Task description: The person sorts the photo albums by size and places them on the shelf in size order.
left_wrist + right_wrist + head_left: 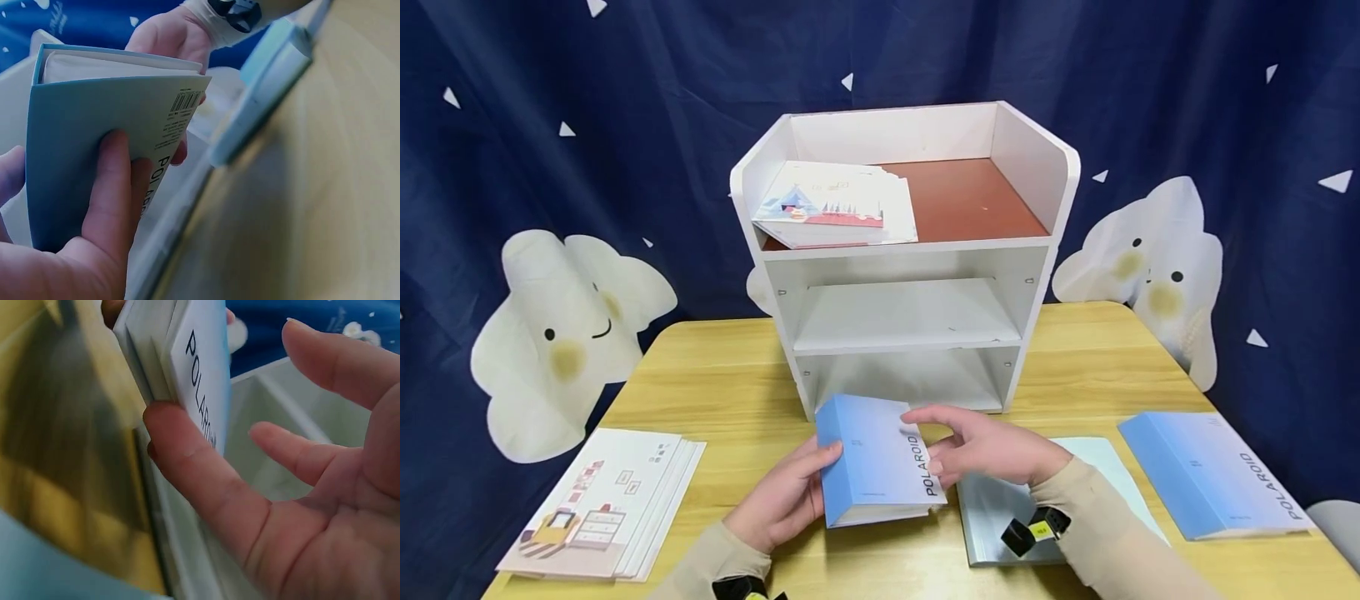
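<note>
Head view shows a blue album (pixel 883 458) held over the table (pixel 730 383), before the white shelf (pixel 910 317). The person's left hand (pixel 786 504) grips its spine side; the right hand (pixel 992 450), fingers loosely spread, touches its opposite edge. A pale book (pixel 988 517) lies beneath the right wrist, a second album (pixel 1217 475) farther right, booklets (pixel 587 508) far left.

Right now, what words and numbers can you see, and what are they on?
"POLAROID": on the front of the blue book in the left hand.
"POLAROID": on the other blue book, lying at the table's right.
"PO…": on the held book's back; the rest is hard to make out.
Too small or blurred: other print on both books, including by the barcode; the yellow tag at the right wrist; writing on the curtain.
</note>
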Motion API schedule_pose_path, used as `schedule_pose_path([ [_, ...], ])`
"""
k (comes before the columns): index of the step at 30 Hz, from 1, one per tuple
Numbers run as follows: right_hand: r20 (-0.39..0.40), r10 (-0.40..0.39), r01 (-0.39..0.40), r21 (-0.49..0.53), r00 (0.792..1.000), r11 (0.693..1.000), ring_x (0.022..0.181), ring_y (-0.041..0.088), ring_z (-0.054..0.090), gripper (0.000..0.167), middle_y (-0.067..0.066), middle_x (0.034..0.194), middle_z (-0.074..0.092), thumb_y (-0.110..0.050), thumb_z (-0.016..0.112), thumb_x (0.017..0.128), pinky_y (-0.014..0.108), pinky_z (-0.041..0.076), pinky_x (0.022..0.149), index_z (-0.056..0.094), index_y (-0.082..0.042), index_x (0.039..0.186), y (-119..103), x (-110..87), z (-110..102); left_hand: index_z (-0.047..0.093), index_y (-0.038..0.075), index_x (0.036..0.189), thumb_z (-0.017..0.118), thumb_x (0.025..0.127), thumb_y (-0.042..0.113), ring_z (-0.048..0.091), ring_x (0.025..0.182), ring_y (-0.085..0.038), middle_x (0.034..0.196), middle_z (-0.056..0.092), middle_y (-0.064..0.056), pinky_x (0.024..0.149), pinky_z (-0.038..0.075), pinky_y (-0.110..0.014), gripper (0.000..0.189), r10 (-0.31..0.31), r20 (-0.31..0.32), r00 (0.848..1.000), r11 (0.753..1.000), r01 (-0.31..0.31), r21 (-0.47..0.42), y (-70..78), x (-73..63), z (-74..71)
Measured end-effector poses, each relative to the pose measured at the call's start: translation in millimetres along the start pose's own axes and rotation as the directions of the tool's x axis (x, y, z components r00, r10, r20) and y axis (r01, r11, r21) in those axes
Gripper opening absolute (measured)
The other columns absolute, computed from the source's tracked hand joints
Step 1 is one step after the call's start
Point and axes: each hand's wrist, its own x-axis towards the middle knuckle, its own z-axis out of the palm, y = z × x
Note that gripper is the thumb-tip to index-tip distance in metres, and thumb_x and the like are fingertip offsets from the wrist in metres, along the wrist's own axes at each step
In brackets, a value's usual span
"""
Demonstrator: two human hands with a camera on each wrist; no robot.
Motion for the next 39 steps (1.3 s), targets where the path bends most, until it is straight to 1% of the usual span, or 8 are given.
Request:
schedule_pose_path([
  [4,-0.004,-0.039,0.039,0.019,0.999,0.999,0.116,0.034,0.065,0.063,0.02,0.129,0.065,-0.005,0.065,0.097,0.043,0.056,0.09,0.037,-0.008,0.153,-13,-8.2,0,0.025,0.008,0.154,0.044,0.11,0.019,0.066,0.112,-0.024,0.127,0.064,-0.007,0.097,0.053,-0.044,0.049,0.049,0.045,0.998,0.998,-0.051,0.034,17.0,-5.1,9.0],
  [9,-0.039,-0.16,0.161,0.027,0.986,0.987,0.123,0.037,0.059,0.057,0.021,0.149,0.048,-0.001,0.061,0.098,0.045,0.056,0.091,0.039,-0.003,0.151,-22,-12.5,3,0.035,0.01,0.148,0.041,0.111,0.019,0.068,0.108,-0.021,0.123,0.067,-0.006,0.092,0.056,-0.04,0.039,0.116,0.089,0.989,0.992,-0.12,0.041,34.4,-8.8,17.2],
  [13,-0.083,-0.275,0.277,0.01,0.958,0.961,0.127,0.038,0.056,0.052,0.016,0.163,0.024,0.001,0.059,0.099,0.05,0.055,0.091,0.043,0.0,0.148,-28,-15.6,7,0.036,0.009,0.149,0.04,0.111,0.02,0.068,0.108,-0.019,0.124,0.068,-0.006,0.091,0.056,-0.036,0.039,0.151,0.114,0.982,0.987,-0.157,0.043,45.9,-11.3,22.2],
  [16,-0.11,-0.337,0.34,0.01,0.935,0.94,0.128,0.04,0.055,0.05,0.014,0.165,0.02,0.002,0.058,0.099,0.05,0.055,0.091,0.044,0.001,0.148,-32,-16.6,10,0.035,0.008,0.15,0.04,0.111,0.022,0.067,0.109,-0.018,0.125,0.067,-0.006,0.092,0.056,-0.035,0.042,0.171,0.123,0.978,0.982,-0.179,0.058,54.3,-10.8,24.2],
  [22,-0.219,-0.364,0.347,-0.113,0.905,0.931,0.134,0.037,0.05,0.05,0.004,0.166,0.022,0.0,0.058,0.1,0.037,0.049,0.102,0.049,-0.01,0.149,-39,-16.2,20,0.037,0.01,0.147,0.038,0.112,0.029,0.068,0.106,-0.015,0.121,0.066,-0.004,0.091,0.055,-0.03,0.04,0.219,0.145,0.965,0.975,-0.223,0.007,69.9,-4.6,25.2],
  [26,-0.246,-0.423,0.38,-0.202,0.872,0.902,0.137,0.034,0.047,0.052,0.004,0.167,0.02,0.0,0.06,0.099,0.036,0.048,0.104,0.05,-0.01,0.149,-41,-14.5,27,0.044,0.011,0.138,0.033,0.113,0.03,0.071,0.099,-0.014,0.114,0.07,-0.003,0.086,0.057,-0.028,0.033,0.253,0.159,0.954,0.967,-0.252,-0.023,76.2,-0.4,25.9],
  [34,-0.271,-0.499,0.435,-0.264,0.823,0.861,0.136,0.028,0.05,0.049,0.004,0.167,0.019,0.001,0.056,0.101,0.036,0.05,0.102,0.05,-0.009,0.149,-43,-10.6,31,0.041,0.009,0.138,0.038,0.111,0.035,0.071,0.095,-0.013,0.113,0.07,-0.003,0.083,0.057,-0.026,0.037,0.29,0.107,0.951,0.956,-0.282,-0.08,83.6,8.2,29.5],
  [39,-0.29,-0.502,0.423,-0.294,0.815,0.857,0.134,0.03,0.051,0.045,0.007,0.165,0.023,0.002,0.055,0.102,0.042,0.053,0.098,0.053,-0.007,0.146,-43,-9.4,30,0.035,0.009,0.141,0.04,0.111,0.036,0.071,0.098,-0.015,0.114,0.07,-0.005,0.084,0.058,-0.028,0.04,0.289,0.037,0.957,0.947,-0.28,-0.156,83.8,16.4,29.8],
])
